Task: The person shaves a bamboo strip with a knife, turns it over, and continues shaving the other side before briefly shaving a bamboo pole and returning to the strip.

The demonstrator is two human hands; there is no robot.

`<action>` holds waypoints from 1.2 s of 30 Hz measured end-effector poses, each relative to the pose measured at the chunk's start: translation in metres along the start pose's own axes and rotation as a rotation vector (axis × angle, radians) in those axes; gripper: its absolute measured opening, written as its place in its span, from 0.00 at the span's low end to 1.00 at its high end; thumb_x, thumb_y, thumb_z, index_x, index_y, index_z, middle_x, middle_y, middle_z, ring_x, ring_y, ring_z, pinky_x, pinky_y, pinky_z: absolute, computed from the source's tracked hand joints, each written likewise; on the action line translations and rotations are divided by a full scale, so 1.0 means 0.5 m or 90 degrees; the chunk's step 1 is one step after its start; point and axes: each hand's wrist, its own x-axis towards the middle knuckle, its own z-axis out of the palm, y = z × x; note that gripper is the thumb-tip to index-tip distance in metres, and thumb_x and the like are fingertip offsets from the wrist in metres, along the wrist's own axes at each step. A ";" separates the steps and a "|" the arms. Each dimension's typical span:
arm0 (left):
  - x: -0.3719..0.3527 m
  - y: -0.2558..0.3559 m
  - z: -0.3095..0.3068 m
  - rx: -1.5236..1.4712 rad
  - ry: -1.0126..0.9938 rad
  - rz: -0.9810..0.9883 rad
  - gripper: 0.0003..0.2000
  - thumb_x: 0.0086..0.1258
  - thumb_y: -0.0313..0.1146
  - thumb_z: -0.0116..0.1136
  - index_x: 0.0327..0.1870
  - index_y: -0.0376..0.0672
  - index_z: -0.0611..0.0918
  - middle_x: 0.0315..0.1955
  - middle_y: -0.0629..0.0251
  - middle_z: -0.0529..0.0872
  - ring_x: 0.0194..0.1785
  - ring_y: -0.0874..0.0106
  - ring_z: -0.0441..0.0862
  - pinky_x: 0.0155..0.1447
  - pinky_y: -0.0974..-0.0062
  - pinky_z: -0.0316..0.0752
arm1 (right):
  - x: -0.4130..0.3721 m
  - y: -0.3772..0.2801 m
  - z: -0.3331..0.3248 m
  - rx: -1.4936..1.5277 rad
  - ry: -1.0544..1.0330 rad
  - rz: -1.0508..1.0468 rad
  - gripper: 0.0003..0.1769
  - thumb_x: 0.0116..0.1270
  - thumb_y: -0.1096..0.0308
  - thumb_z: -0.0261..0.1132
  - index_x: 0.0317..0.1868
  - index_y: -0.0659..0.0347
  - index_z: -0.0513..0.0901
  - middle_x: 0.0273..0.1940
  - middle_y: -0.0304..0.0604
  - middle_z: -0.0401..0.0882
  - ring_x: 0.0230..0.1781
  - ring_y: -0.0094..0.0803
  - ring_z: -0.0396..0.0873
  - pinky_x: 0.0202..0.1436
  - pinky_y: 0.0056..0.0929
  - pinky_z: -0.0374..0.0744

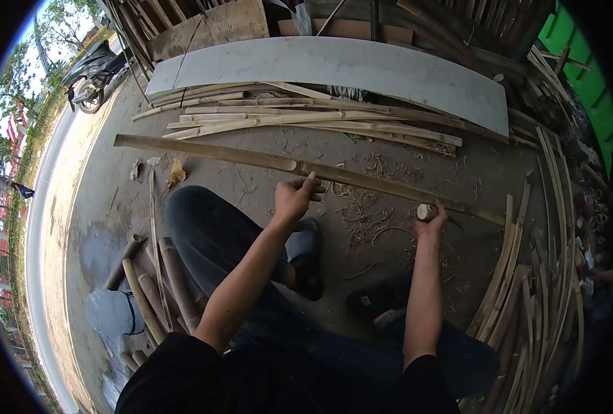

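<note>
A long split bamboo strip (375, 181) runs across in front of me, from upper left down to the right, its hollow side and a node showing. My left hand (295, 200) is closed at the strip's lower edge near the middle, thumb up against it. My right hand (430, 222) is wrapped round the round wooden handle (426, 212) of a tool, close under the strip's right part. A dark curved piece, perhaps its blade, shows just right of that hand. Thin curled bamboo shavings (362, 210) lie on the ground beyond and between my hands.
Split bamboo strips (279, 119) lie in a row ahead, before a long pale board (327, 58). More strips (558, 200) pile up at right. Bamboo poles (175, 276) and a grey rounded object (112, 312) are at left. A motorbike (94, 72) stands by the road.
</note>
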 end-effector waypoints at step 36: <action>0.079 0.184 -0.115 -0.795 -0.020 0.282 0.21 0.66 0.46 0.50 0.14 0.55 0.57 0.11 0.76 0.54 0.18 0.77 0.53 0.25 0.77 0.49 | -0.407 0.009 0.076 -0.557 -0.160 0.186 0.12 0.66 0.63 0.69 0.43 0.59 0.77 0.35 0.41 0.82 0.31 0.30 0.83 0.37 0.35 0.83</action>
